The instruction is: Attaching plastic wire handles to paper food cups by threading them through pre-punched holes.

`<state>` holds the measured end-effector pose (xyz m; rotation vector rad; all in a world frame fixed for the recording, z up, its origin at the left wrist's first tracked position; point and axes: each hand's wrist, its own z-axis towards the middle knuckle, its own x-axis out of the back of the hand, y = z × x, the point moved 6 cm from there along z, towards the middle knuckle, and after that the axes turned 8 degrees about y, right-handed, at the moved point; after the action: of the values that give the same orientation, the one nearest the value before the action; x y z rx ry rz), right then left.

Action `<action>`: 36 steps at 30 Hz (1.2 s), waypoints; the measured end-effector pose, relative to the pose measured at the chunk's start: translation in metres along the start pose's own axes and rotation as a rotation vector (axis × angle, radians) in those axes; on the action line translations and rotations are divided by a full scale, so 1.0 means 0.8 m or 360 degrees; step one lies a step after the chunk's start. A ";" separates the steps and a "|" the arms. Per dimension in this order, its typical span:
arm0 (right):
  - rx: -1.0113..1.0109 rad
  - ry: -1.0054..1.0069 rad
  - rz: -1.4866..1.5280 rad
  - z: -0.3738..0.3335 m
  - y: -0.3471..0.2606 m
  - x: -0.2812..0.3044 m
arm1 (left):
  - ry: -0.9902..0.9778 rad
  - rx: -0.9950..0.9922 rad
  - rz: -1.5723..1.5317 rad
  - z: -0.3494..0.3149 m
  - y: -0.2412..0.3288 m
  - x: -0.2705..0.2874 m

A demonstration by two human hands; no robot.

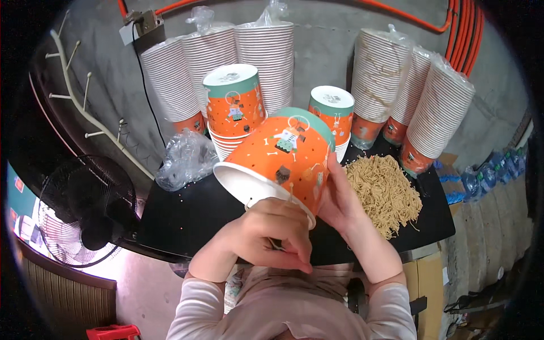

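Observation:
A large orange paper bucket with a green band at its base and a white inside is tilted in front of me, its mouth toward my lower left. My right hand grips it along its right side near the base. Across the rim lies my left hand, its fingers curled in; what they hold is hidden. A thin beige strand shows on the wall just above its knuckles, and a small dark spot, perhaps a hole, sits inside the rim. To the right a heap of beige cords rests on the black table.
Behind the bucket stand two upturned stacks of orange buckets, one on the left and one on the right. Tall bagged stacks line the wall. Crumpled clear plastic lies at left, near a black fan.

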<state>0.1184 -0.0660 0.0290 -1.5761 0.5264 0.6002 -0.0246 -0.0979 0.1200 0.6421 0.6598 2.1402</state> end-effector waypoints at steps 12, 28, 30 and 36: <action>0.1714 -0.0263 -0.0931 0.170 -0.208 -0.106 | 0.0004 0.0512 0.1598 -0.059 -0.020 0.015; 0.2036 0.0353 -0.2016 0.211 -0.077 -0.015 | -0.0728 0.1207 0.1010 -0.175 -0.050 0.013; 0.2319 0.0309 -0.2000 0.095 -0.105 0.017 | -0.0567 0.1318 0.0940 -0.209 -0.041 0.020; 0.1524 0.2066 -0.1933 -0.132 -0.253 0.338 | -0.0194 0.1915 0.0777 -0.298 -0.040 0.035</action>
<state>0.4619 -0.1491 0.0110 -0.8549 0.5102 -1.4955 -0.1737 -0.1150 -0.0697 1.6681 1.8886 1.8926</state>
